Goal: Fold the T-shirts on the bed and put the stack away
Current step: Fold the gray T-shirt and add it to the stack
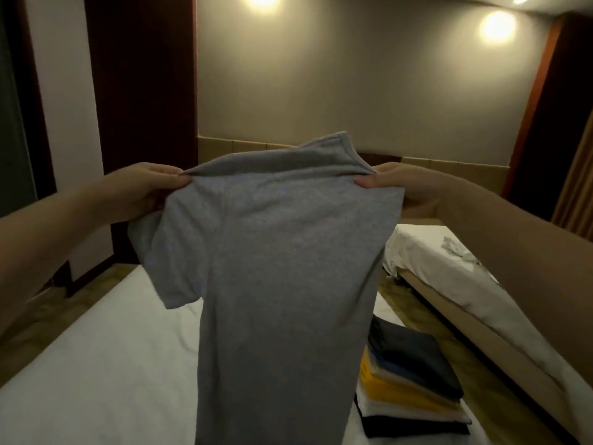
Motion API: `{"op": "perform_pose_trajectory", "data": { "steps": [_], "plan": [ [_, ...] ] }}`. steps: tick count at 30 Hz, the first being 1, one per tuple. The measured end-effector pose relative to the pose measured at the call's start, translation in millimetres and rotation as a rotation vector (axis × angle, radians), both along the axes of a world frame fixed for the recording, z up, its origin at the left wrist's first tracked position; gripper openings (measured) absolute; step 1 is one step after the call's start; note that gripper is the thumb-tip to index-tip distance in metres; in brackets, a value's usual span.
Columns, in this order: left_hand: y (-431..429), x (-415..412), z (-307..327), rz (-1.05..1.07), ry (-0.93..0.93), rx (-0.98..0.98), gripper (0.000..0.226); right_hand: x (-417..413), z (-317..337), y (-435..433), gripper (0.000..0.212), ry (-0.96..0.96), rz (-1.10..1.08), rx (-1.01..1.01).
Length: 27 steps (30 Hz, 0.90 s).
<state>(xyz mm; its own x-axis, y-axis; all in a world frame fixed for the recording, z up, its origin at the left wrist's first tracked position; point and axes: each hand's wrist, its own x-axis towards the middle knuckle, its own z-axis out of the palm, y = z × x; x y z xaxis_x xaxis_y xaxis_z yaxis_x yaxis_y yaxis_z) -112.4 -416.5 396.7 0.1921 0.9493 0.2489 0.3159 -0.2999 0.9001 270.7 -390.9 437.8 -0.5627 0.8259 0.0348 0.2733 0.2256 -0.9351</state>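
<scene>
A grey T-shirt (pixel 276 268) hangs in the air in front of me, its body dropping down past the bottom of the view. My left hand (pixel 150 191) pinches its left shoulder and my right hand (pixel 401 184) pinches its right shoulder, both at chest height. The collar stands up between them. One short sleeve dangles at the left. Below it lies the white bed (pixel 96 364). A stack of folded T-shirts (pixel 414 380), dark on top with yellow, white and black beneath, rests on the bed at the lower right, partly hidden by the grey shirt.
A second bed (pixel 449 261) with rumpled white sheets stands to the right across a narrow strip of wooden floor (pixel 398 293). Dark wood panels (pixel 141 107) and a grey wall (pixel 353 85) with lamps lie beyond.
</scene>
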Motion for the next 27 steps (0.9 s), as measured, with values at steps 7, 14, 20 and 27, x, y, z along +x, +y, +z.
{"op": "perform_pose_trajectory", "data": {
  "steps": [7, 14, 20, 27],
  "plan": [
    [60, 1, -43, 0.147, 0.004, -0.113, 0.013, -17, -37, 59, 0.080, -0.059, -0.165, -0.029],
    [164, 23, -8, 0.580, 0.016, 0.307, 0.021, -56, -2, 171, 0.028, -0.208, -0.746, 0.506],
    [225, 27, 100, 0.543, -0.180, 0.588, 0.012, -71, 94, 218, 0.024, -0.015, -0.914, 0.906],
    [199, 25, 64, 0.438, -0.029, 0.576, 0.014, -62, 55, 185, 0.021, 0.044, -0.834, 0.829]
  ]
}}
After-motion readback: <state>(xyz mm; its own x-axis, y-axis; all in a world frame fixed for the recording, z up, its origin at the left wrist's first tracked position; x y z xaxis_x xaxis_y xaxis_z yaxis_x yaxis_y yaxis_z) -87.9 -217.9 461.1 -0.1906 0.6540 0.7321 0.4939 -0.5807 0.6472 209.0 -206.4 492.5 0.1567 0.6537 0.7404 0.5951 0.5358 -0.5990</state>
